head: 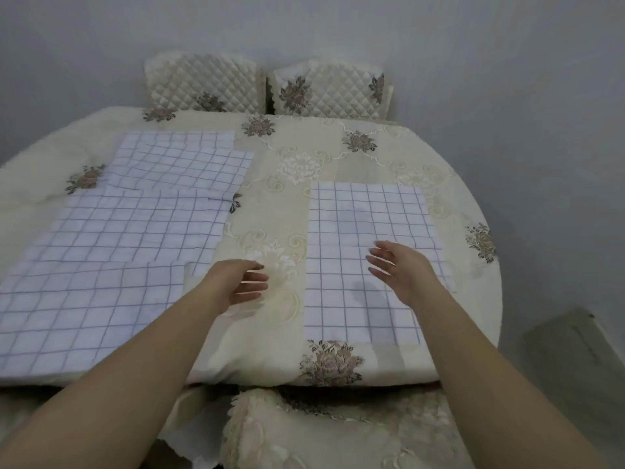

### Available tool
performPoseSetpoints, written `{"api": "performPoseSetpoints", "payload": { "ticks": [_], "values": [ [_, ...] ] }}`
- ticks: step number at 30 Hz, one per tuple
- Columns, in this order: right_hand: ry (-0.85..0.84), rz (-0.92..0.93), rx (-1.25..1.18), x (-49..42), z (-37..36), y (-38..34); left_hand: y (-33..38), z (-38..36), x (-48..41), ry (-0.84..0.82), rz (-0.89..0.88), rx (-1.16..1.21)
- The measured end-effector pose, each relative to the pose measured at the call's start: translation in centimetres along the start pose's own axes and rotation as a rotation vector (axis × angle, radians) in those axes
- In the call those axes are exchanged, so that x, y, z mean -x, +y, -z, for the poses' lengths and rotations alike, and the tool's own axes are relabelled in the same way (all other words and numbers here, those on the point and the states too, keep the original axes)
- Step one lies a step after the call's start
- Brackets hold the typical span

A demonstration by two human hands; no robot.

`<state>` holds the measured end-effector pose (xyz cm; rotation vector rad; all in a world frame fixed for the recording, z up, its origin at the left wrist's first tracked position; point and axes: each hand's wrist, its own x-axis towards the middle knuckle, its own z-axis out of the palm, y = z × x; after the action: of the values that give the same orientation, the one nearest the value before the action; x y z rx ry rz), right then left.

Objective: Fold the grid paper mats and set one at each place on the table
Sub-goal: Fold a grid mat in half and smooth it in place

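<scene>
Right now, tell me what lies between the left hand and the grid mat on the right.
Only bare cream tablecloth with pale embroidery lies between the left hand and that grid mat; the head view shows nothing else there.

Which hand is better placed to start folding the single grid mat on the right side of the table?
Probably the right hand: it is over the single grid mat, fingers open. The left hand is over bare tablecloth, short of that mat's edge.

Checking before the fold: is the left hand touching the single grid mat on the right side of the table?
Apart. The head view shows bare tablecloth between the fingers of the left hand and the left edge of the grid mat.
</scene>
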<state>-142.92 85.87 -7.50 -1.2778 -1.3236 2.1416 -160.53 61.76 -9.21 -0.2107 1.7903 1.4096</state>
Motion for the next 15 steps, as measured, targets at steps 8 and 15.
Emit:
{"api": "performPoseSetpoints", "payload": {
  "ticks": [8,15],
  "values": [
    [-0.236,-0.087,0.036,1.6,-12.6,2.7,1.9,9.8,2.6,0.131,-0.105,0.137],
    [-0.309,-0.111,0.075,3.2,-22.9,6.0,2.7,21.3,2.2,0.189,-0.148,0.228]
  ]
}}
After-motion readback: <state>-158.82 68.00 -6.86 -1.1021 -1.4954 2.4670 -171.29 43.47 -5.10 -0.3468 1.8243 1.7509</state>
